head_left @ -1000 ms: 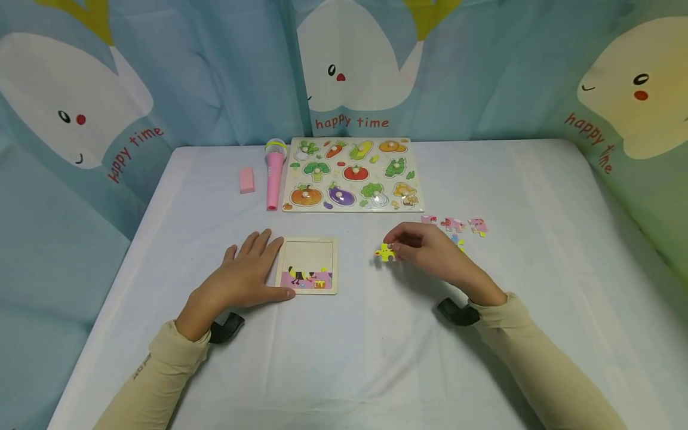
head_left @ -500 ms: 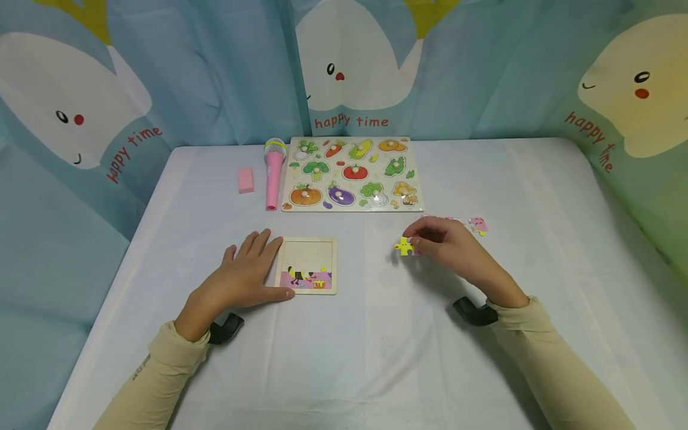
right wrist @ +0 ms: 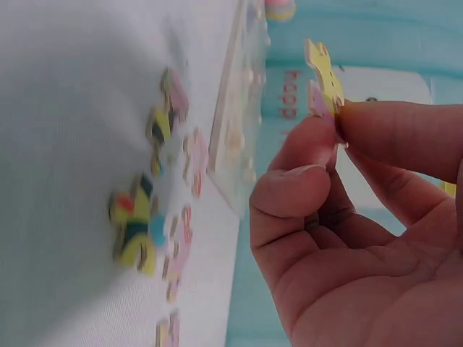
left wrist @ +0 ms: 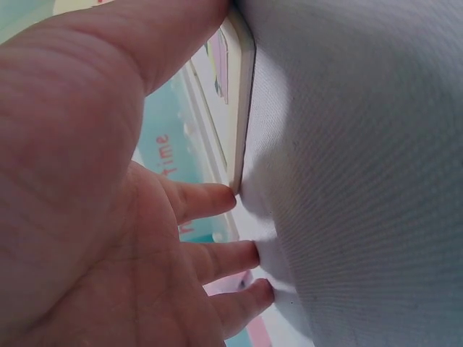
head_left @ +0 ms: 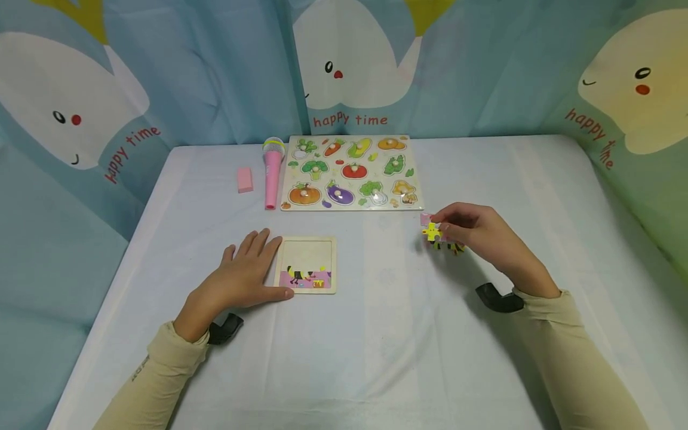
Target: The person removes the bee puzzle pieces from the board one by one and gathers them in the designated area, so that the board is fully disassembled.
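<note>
My left hand (head_left: 244, 278) lies spread at the left side of a small square wooden puzzle tray (head_left: 333, 263). Its thumb and index finger touch the tray's corners. Joined pieces with a striped bee picture (head_left: 306, 279) fill the tray's lower part; bare wood shows above. Between thumb and fingertips, my right hand (head_left: 486, 242) pinches a yellow and pink jigsaw piece (right wrist: 327, 79), raised over the table. Below that hand lie several loose jigsaw pieces (right wrist: 135, 224), yellow, black and pink, partly hidden by it in the head view.
Behind the tray lies a vegetable peg puzzle board (head_left: 352, 206). A pink toy microphone (head_left: 273, 179) and a pink block (head_left: 245, 180) stand to its left. A printed curtain (head_left: 484, 71) hangs along the table's back edge.
My right hand has moved right and away from me with the pinched jigsaw piece, and is now above the loose pieces. The left hand stays at the tray.
</note>
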`<state>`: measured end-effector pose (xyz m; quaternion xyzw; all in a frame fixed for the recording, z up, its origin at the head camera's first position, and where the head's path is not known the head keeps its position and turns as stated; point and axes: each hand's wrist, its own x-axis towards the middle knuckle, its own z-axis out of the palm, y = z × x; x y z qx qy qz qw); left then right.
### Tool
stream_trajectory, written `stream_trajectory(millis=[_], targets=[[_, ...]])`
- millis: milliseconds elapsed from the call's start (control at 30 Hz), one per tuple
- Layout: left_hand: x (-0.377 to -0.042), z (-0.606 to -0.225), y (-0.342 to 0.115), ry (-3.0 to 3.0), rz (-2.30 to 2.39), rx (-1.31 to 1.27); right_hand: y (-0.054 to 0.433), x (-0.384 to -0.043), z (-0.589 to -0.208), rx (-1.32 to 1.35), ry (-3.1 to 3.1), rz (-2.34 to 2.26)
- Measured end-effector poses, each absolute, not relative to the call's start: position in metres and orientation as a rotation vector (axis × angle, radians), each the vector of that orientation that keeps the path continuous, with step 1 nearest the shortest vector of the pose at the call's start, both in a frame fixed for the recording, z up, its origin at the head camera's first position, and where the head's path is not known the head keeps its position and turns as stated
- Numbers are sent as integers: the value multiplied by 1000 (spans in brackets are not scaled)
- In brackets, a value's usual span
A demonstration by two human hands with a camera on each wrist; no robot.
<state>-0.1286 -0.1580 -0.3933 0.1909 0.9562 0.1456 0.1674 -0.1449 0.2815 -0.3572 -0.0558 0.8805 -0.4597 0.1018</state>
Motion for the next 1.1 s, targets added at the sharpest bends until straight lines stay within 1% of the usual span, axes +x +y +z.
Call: stream_trajectory(millis=[333, 733, 1100], targets=[[-128, -394, -159, 2707, 434, 546, 311, -149, -353, -108, 2671, -1209], [-128, -392, -159, 2702, 443, 547, 346, -153, -361, -39, 2726, -1059], [-128, -393, -159, 2691, 449, 539, 364, -153, -368, 38, 2674, -958]])
